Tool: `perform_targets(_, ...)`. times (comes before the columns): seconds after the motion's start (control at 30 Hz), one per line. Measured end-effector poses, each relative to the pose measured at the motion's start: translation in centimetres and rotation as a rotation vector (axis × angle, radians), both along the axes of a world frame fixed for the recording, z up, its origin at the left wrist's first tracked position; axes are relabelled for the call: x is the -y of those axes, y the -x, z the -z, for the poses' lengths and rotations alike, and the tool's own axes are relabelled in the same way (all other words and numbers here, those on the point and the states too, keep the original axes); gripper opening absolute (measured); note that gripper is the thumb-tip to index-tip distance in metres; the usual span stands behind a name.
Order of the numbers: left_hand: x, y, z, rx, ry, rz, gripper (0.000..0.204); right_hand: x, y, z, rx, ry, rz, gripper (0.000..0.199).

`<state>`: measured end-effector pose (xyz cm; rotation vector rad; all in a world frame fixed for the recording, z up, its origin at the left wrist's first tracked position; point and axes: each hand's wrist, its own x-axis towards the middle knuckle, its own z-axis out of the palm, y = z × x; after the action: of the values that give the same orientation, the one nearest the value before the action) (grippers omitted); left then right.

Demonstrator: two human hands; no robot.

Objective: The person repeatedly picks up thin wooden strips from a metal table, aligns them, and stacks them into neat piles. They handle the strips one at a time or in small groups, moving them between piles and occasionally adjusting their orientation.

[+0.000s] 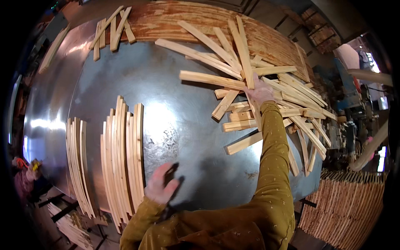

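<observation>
My right hand (260, 91) reaches into a loose pile of pale wooden slats (298, 93) on the right of the metal table. Its fingers are closed around a slat (242, 54) that points away from me; part of the grip is hidden. Other slats fan out crosswise around that hand. Low over the table, my left hand (158, 185) is open and holds nothing, its thumb apart from the fingers. Just left of it lies a row of slats (123, 158), side by side and pointing away from me. A narrower row (78, 162) lies farther left.
The grey metal table (125, 75) has a worn wooden board (162, 21) along its far side. A few crossed slats (114, 31) rest at the far left. Stacked slats (341, 208) stand at lower right, near machinery. Another person's hand (35, 166) shows at the left edge.
</observation>
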<state>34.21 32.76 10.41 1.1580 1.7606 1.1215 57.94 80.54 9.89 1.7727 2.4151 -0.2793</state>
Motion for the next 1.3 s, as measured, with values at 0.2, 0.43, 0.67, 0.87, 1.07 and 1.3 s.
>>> perform_targets(0.2,-13.1,-7.5,6.6,0.924,-0.039,-0.153,0.068,9.5,-0.4,5.6,-0.153,-0.412,-0.147,0.072)
perform_targets(0.43,-19.8,-8.4,9.2,1.291,0.172,-0.115,0.057,27.1,-8.1,7.6,-0.38,0.618,-0.733,0.059)
perform_targets(0.67,-14.1,-5.6,7.7,1.214,0.102,-0.273,0.052,-1.2,13.8,0.5,-0.136,-0.372,-0.33,0.101)
perform_targets(0.87,-8.1,0.9,9.5,1.27,0.003,-0.464,0.076,1.0,19.9,4.1,-0.051,0.131,-0.074,0.088)
perform_targets(1.07,-3.6,1.2,14.4,1.208,0.055,-0.702,0.081,10.1,13.8,3.6,-0.028,0.116,-0.004,0.08)
perform_targets(1.3,0.5,0.4,13.9,0.875,0.144,-0.887,0.068,16.4,3.4,4.7,-0.114,0.102,0.062,0.079)
